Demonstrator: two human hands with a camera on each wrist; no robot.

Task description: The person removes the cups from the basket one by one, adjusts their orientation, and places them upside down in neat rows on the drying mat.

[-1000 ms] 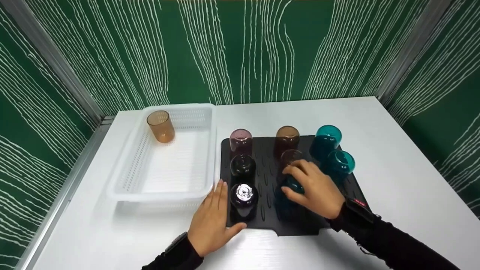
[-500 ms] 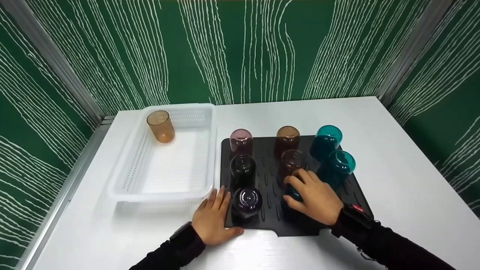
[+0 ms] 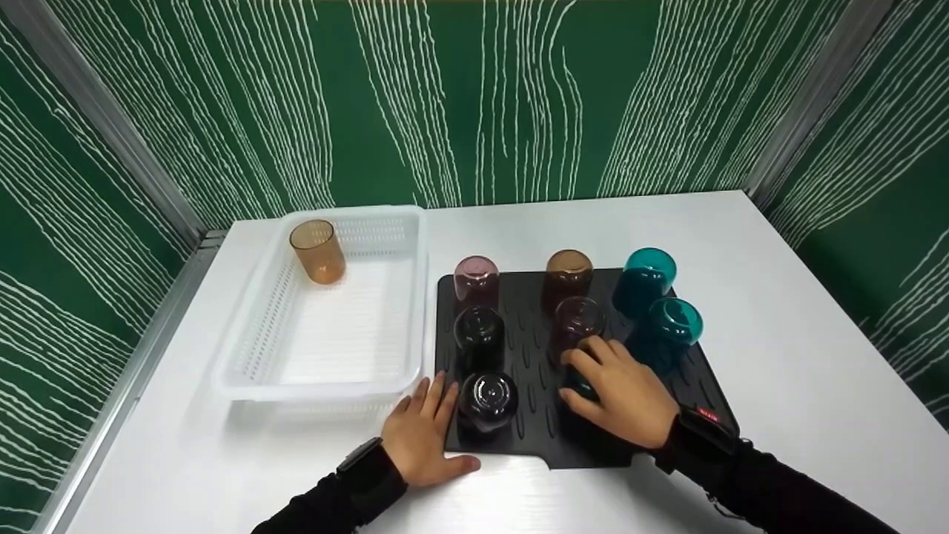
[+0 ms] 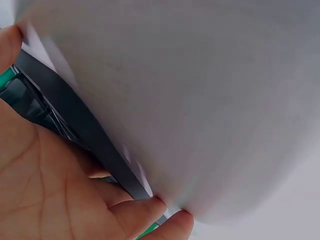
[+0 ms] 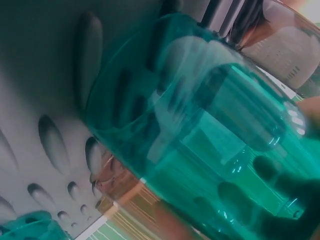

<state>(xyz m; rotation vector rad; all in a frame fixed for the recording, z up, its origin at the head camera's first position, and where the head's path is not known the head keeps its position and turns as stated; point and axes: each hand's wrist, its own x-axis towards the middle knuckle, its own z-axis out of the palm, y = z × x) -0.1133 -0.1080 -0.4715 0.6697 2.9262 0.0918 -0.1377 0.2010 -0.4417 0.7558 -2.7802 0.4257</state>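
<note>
My right hand (image 3: 623, 393) grips a teal drinking glass (image 5: 200, 135), turned upside down, over the front part of a black draining mat (image 3: 530, 426). The right wrist view shows its rim at the mat; in the head view the fingers hide most of it. My left hand (image 3: 422, 437) lies with fingers straight along the mat's left edge, thumb spread on the table. Beside those fingers stands an upturned dark glass (image 3: 488, 400), with a black glass (image 3: 479, 332) and a pink glass (image 3: 477, 276) behind it. Just beyond the right fingers is a brownish-purple glass (image 3: 580, 315).
A brown glass (image 3: 569, 268) and two teal glasses, one at the back (image 3: 650, 267) and one nearer (image 3: 676, 320), stand upturned on the mat. Left of it, a white plastic basket (image 3: 319, 389) holds an upright amber glass (image 3: 319, 254). Green walls enclose the white table (image 3: 808, 356).
My right hand has come slightly toward me with the teal glass. The dark glass at front left has shifted a little nearer, and my left hand has slid back along the mat's edge.
</note>
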